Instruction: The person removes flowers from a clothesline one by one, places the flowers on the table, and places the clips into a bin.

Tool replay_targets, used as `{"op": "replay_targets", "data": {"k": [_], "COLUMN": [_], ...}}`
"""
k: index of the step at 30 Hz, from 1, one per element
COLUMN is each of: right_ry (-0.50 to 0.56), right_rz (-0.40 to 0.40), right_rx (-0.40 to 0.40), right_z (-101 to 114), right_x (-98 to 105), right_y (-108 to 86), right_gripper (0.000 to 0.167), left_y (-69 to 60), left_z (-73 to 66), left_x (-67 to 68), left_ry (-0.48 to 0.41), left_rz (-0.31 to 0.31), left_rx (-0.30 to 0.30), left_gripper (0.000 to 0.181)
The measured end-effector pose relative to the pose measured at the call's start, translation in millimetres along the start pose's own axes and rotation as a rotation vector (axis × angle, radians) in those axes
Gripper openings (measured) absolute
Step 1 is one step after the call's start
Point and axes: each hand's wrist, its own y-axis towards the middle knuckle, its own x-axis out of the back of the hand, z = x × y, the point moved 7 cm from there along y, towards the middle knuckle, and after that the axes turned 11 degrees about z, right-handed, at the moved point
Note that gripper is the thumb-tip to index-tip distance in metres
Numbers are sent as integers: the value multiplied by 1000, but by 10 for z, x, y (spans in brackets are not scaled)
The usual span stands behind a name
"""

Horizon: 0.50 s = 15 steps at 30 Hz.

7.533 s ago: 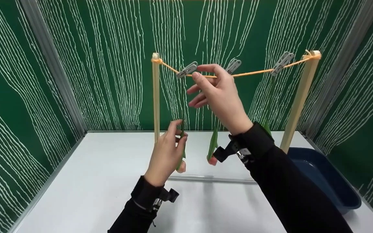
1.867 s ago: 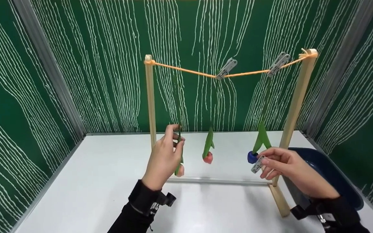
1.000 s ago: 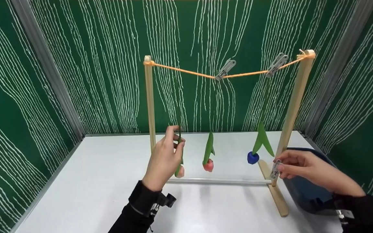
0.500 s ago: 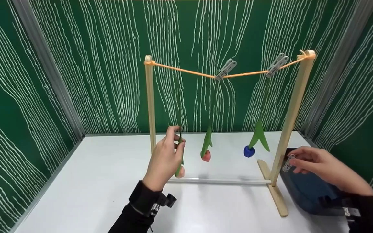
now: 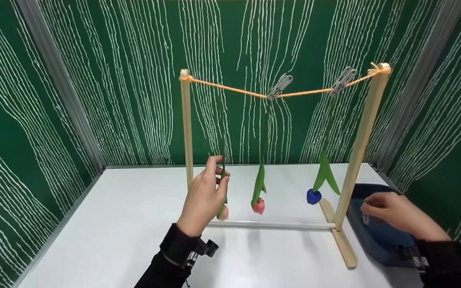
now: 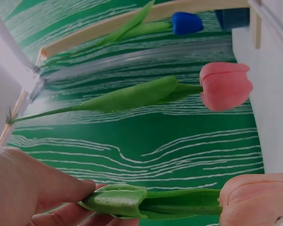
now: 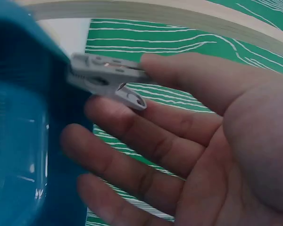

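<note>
My left hand (image 5: 206, 196) pinches the green stem and leaf of a pale peach artificial tulip (image 6: 254, 200), its bloom hanging downward. My right hand (image 5: 394, 212) holds a grey clothespin (image 7: 106, 75) between thumb and fingers, over the blue basin (image 5: 368, 240). From the orange string (image 5: 230, 87), a pink tulip (image 5: 258, 206) hangs upside down in the middle by one clothespin (image 5: 280, 86). Farther right, a second clothespin (image 5: 343, 81) carries a blue tulip (image 5: 313, 196). No clothespin sits on the string above the peach tulip.
The string runs between a left wooden post (image 5: 187, 132) and a right wooden post (image 5: 362, 148), joined low down by a clear rod (image 5: 270, 225). A wooden foot (image 5: 344, 250) extends forward beside the basin. All stand on a white table (image 5: 134, 224).
The left clothespin has come off the string and is now in my right hand, which has moved right and down to the basin. My left hand keeps its grip on the peach tulip.
</note>
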Motion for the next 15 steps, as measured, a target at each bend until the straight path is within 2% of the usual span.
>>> {"op": "replay_targets", "data": {"k": [4, 8, 15], "right_ry": [-30, -80, -118], "right_rz": [17, 27, 137], "right_rx": [-52, -65, -68], "right_z": [-61, -93, -162], "right_x": [-60, -99, -185], "right_y": [42, 76, 88], "right_gripper": [49, 46, 39], "left_y": [0, -4, -6], "left_z": [2, 1, 4], "left_x": [-4, -8, -17], "left_ry": [12, 21, 17], "left_rz": [-1, -1, 5], "left_rx": [4, 6, 8], "left_gripper": [43, 43, 43]}}
